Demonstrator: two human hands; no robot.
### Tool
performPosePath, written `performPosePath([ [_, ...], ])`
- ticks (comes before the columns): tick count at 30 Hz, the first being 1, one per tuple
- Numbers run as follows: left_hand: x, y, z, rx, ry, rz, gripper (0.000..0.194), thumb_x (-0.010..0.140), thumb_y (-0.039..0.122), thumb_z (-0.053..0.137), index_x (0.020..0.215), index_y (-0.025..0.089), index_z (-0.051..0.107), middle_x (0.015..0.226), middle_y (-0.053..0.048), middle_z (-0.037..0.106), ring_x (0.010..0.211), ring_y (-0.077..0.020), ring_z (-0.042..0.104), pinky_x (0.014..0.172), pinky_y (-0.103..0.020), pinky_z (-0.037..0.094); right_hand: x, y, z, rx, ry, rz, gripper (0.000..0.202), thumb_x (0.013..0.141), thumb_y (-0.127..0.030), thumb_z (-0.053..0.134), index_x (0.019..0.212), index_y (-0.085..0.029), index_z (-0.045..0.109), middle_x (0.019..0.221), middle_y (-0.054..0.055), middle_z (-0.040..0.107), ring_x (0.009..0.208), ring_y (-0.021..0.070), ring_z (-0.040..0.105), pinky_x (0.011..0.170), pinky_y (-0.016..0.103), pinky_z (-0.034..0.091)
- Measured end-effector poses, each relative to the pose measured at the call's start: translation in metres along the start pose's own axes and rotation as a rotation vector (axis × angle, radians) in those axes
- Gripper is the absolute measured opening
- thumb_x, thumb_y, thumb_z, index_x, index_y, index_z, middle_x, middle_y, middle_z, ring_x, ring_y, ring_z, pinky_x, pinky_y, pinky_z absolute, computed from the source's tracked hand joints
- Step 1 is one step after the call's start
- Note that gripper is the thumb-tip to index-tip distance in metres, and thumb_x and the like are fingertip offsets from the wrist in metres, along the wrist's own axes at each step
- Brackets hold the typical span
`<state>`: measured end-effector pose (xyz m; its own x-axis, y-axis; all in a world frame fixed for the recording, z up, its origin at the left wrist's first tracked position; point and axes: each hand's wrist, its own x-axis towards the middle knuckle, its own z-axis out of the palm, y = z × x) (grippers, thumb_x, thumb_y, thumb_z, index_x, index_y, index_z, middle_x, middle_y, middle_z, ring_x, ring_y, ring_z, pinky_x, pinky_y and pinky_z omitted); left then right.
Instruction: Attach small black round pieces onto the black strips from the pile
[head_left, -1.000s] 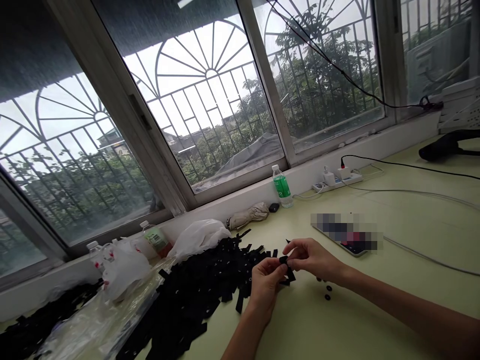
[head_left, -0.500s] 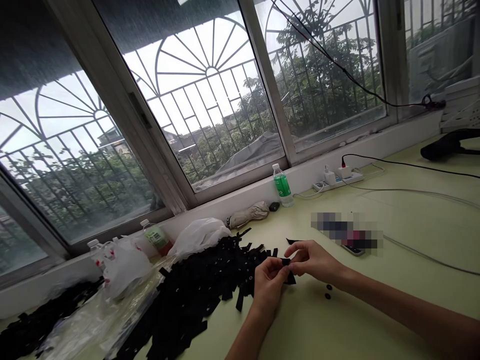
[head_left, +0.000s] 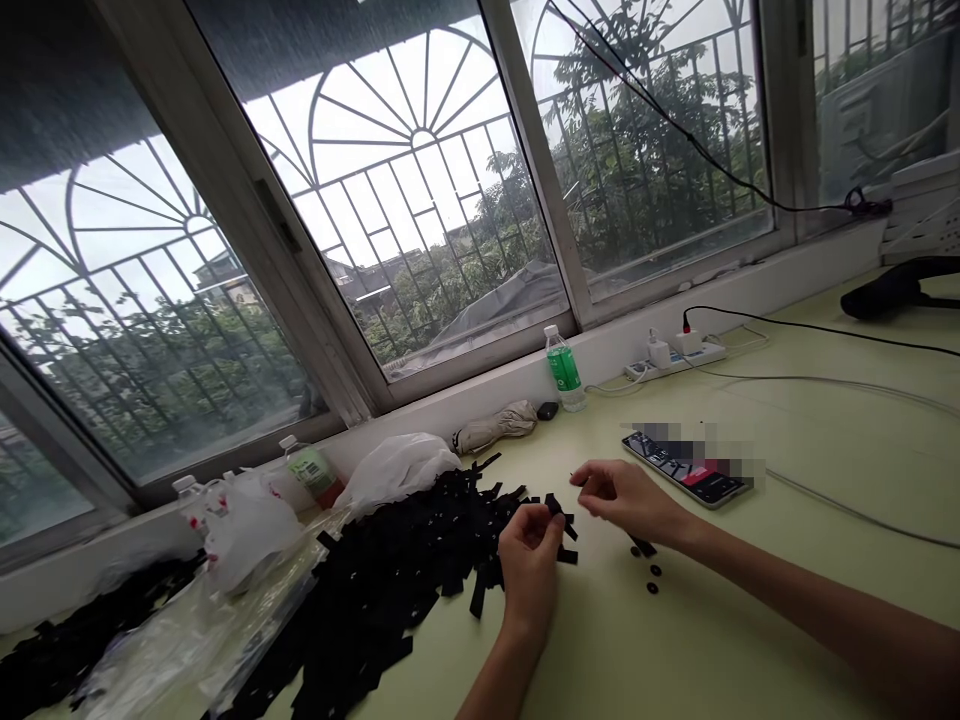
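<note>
My left hand [head_left: 531, 560] is closed at the right edge of a big pile of black fabric strips [head_left: 397, 570], its thumb and finger pinching a black strip [head_left: 553, 503]. To its right, my right hand [head_left: 619, 495] is held apart from it, fingers curled together; a tiny dark bit shows at the fingertips, too small to name. Below the right wrist lie a dark strip [head_left: 643, 546] and small black round pieces [head_left: 652, 588] on the pale green table [head_left: 600, 650].
A phone [head_left: 686, 470] lies beyond my right wrist. Along the windowsill stand a green-labelled bottle [head_left: 564, 370], a power strip [head_left: 675, 358], a folded umbrella [head_left: 495, 430], white plastic bags [head_left: 401, 470] and another bottle [head_left: 313, 470]. Cables cross the right side.
My hands have moved apart: the left slightly left toward the pile, the right up and away from it. A dark strip now shows under the right wrist.
</note>
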<state>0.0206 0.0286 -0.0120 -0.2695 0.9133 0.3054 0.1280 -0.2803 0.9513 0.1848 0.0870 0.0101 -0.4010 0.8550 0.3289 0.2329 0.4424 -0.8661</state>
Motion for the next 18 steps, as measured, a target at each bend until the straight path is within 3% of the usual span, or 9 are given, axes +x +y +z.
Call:
performPosePath([
  [3,0.001,-0.001,-0.005,0.121,0.113,0.066,0.019,0.07,0.035,0.068,0.074,0.017,0.062,0.06,0.002,0.053,0.055,-0.0125,0.049,0.05,-0.022,0.038,0.007,0.003,-0.021,-0.263,0.106,0.025,0.017,0.075,-0.029,0.054,0.081,-0.017,0.065,0.066,0.005,0.067,0.062,0.017,0.061,0.056,0.025,0.043],
  [6,0.004,-0.002,-0.013,0.204,0.189,0.104,0.014,0.071,0.032,0.066,0.073,0.019,0.064,0.06,0.001,0.053,0.055,-0.0136,0.048,0.051,-0.023,0.036,0.008,0.009,-0.033,-0.409,0.028,0.09,0.018,0.073,-0.032,0.057,0.066,-0.017,0.064,0.068,0.009,0.067,0.063,0.0192,0.061,0.053,0.026,0.041],
  [9,0.007,-0.003,-0.018,0.25,0.258,0.136,0.006,0.068,0.023,0.065,0.073,0.02,0.065,0.063,0.001,0.052,0.056,-0.0141,0.047,0.054,-0.024,0.036,0.005,0.015,-0.031,-0.509,-0.085,0.155,0.02,0.065,-0.034,0.066,0.056,-0.017,0.061,0.067,0.011,0.067,0.061,0.0208,0.06,0.047,0.026,0.036],
  [13,0.009,-0.002,-0.019,0.307,0.345,0.153,0.023,0.065,0.011,0.061,0.086,0.021,0.064,0.076,0.0,0.051,0.058,-0.0139,0.047,0.06,-0.027,0.039,0.0,0.02,-0.021,-0.537,-0.134,0.164,0.008,0.06,-0.019,0.067,0.055,-0.017,0.062,0.066,0.01,0.066,0.062,0.0209,0.06,0.046,0.024,0.034],
  [16,0.005,0.002,-0.013,0.363,0.307,0.234,0.026,0.067,0.009,0.057,0.09,0.021,0.061,0.083,-0.002,0.051,0.064,-0.016,0.049,0.064,-0.029,0.039,0.0,0.019,-0.017,-0.537,-0.133,0.152,0.009,0.062,-0.012,0.061,0.054,-0.016,0.06,0.063,0.009,0.065,0.059,0.02,0.06,0.045,0.024,0.032],
  [18,-0.001,0.006,-0.007,0.41,0.191,0.334,0.024,0.07,0.008,0.054,0.089,0.021,0.06,0.083,-0.003,0.051,0.07,-0.0177,0.05,0.066,-0.029,0.04,0.0,0.016,-0.016,-0.543,-0.12,0.142,0.008,0.063,-0.012,0.059,0.056,-0.016,0.06,0.066,0.01,0.065,0.06,0.02,0.059,0.046,0.025,0.031],
])
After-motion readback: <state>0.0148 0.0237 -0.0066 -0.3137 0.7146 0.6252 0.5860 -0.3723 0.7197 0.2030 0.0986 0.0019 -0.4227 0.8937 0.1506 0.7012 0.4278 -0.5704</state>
